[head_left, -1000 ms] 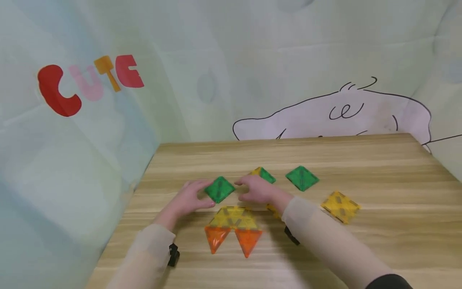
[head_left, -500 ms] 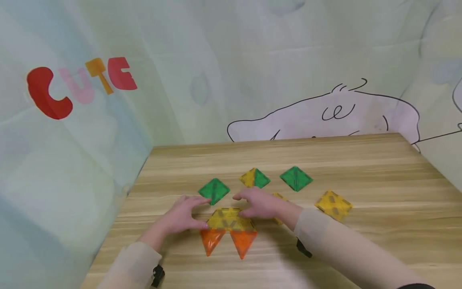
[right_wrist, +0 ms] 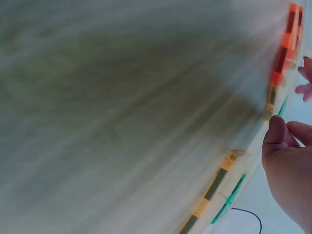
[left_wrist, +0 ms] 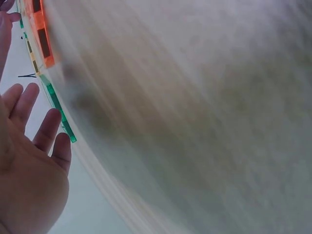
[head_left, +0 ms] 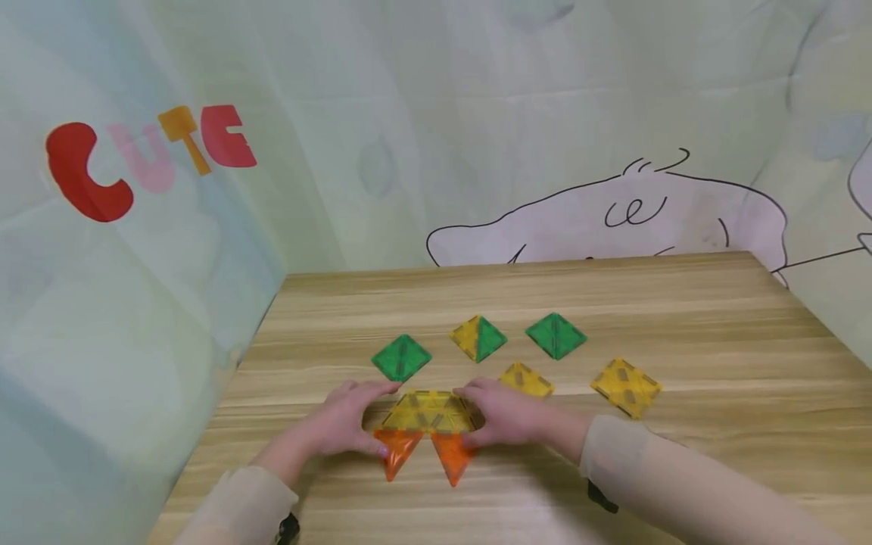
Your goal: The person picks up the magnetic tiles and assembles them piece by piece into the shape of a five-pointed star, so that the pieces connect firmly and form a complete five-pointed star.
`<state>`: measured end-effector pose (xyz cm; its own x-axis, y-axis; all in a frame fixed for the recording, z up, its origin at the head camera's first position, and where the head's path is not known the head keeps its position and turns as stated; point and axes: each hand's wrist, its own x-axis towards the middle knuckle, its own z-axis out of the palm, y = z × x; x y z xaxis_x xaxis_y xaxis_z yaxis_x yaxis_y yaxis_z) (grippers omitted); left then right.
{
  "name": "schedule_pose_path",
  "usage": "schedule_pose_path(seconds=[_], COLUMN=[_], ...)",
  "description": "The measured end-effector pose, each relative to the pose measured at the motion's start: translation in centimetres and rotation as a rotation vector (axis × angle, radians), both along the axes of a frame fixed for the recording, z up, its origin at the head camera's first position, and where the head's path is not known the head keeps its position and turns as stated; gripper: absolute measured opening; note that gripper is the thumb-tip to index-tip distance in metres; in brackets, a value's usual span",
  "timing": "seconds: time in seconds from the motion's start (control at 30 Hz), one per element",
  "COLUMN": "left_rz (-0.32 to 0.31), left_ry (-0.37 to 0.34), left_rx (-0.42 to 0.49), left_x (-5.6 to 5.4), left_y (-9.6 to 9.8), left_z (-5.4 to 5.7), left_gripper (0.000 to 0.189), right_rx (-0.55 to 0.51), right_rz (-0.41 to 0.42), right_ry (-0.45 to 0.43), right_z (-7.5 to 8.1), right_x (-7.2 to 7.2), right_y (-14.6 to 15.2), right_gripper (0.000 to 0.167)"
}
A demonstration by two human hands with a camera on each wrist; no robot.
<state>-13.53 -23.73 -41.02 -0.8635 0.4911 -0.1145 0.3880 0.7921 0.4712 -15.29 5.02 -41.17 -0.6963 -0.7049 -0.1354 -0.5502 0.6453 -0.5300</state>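
I have the left hand left and the right hand right of the translucent yellow plastic trapezoid on the wood-grain table, fingers apart; two orange plastic triangles meet its near edge.

Person's bare L hand, nearer the left edge of the light-brown wood-grain table, has thumb & fingers well apart, palm facing L wrist cam. Bare R hand, well in from the right edge, opposite & turned toward L; thumb & index apart, slightly bent. Both forearms angle inward toward far edge, pale-beige cloth sleeves ending just short of wrists.
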Motion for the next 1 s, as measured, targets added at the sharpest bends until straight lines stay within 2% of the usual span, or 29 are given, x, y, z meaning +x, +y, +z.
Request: schedule_pose_path(seconds=[0.27, 0.7, 1.0], left_rz=[-0.022, -0.007, -0.05], left_ry=[-0.018, -0.031, -0.001], left_rx=[-0.05, -0.108, -0.116], left_x=[0.1, 0.6, 0.2], left_y=[-0.3, -0.3, 0.1], left_z=[-0.3, -0.8, -0.7], left_gripper=[0.098, 0.095, 0.093], right_rx=[-0.011, -0.039, -0.018], right_rz=[0.018, 0.0, -0.001], right_ry=[0.039, 0.076, 0.086], right_z=[-1.1, -2.1, -1.9], right_x=[1.1, 1.5, 1.4], right_y=[0.5, 0.8, 0.6], right_gripper=[0.085, 0.079, 0.08])
